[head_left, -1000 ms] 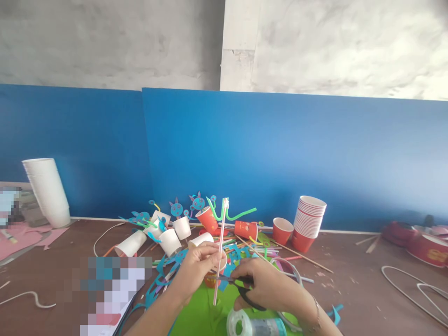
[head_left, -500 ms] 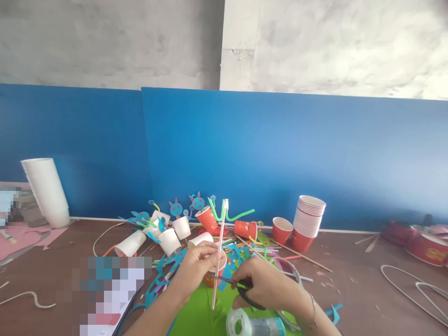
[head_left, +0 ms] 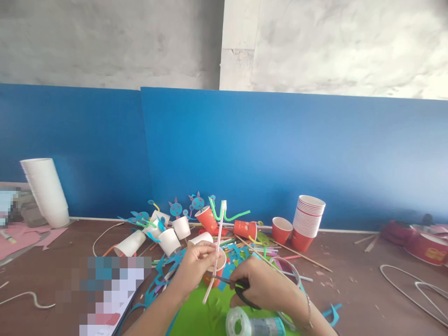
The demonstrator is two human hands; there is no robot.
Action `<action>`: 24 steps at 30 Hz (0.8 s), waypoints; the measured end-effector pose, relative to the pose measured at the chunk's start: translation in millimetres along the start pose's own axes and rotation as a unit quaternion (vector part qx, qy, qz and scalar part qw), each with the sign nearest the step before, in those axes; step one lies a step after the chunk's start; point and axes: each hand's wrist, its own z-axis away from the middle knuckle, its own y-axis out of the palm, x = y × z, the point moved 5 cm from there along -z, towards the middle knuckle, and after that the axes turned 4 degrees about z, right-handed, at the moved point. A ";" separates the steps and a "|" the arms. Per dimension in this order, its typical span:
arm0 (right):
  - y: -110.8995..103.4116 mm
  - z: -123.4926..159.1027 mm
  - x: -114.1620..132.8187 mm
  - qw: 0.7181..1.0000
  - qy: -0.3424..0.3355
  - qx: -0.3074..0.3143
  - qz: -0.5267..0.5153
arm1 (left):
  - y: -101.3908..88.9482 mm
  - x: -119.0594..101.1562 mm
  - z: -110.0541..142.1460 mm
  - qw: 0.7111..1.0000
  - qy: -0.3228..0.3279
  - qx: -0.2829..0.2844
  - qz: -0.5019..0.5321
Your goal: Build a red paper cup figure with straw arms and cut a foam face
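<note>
My left hand pinches a red-and-white striped straw, held nearly upright and leaning slightly, its top reaching up in front of the blue board. My right hand grips black-handled scissors, whose blades point left and meet the straw's lower part. Both hands hover over a green paper sheet at the near edge of the table. A roll of clear tape lies just in front of my right hand.
Behind the hands lie tipped white cups with blue paper figures, red cups and loose straws. A stack of red cups stands to the right, a white stack far left. White wire loops lie at right.
The straw's lower end has swung left so it leans more, and my left hand has shifted slightly. The scissors stay at the straw.
</note>
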 end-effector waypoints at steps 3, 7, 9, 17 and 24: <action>6.0 -1.4 -3.5 0.999 0.010 0.018 -0.048 | 2.7 -1.6 2.7 1.000 -0.007 0.013 0.019; 11.9 -3.2 -5.8 0.995 0.016 0.042 -0.093 | 7.6 -3.9 6.0 0.998 -0.011 0.042 0.052; 10.5 -3.2 -5.5 0.994 0.021 0.038 -0.097 | 5.4 -4.6 5.6 0.998 -0.001 0.024 0.049; 6.8 -2.8 -1.9 0.994 0.027 0.053 -0.094 | -3.6 -4.1 0.0 0.998 0.033 -0.037 0.028; -4.9 3.0 -11.1 0.999 0.042 0.007 -0.011 | -13.3 3.6 -1.7 0.995 0.006 -0.086 0.054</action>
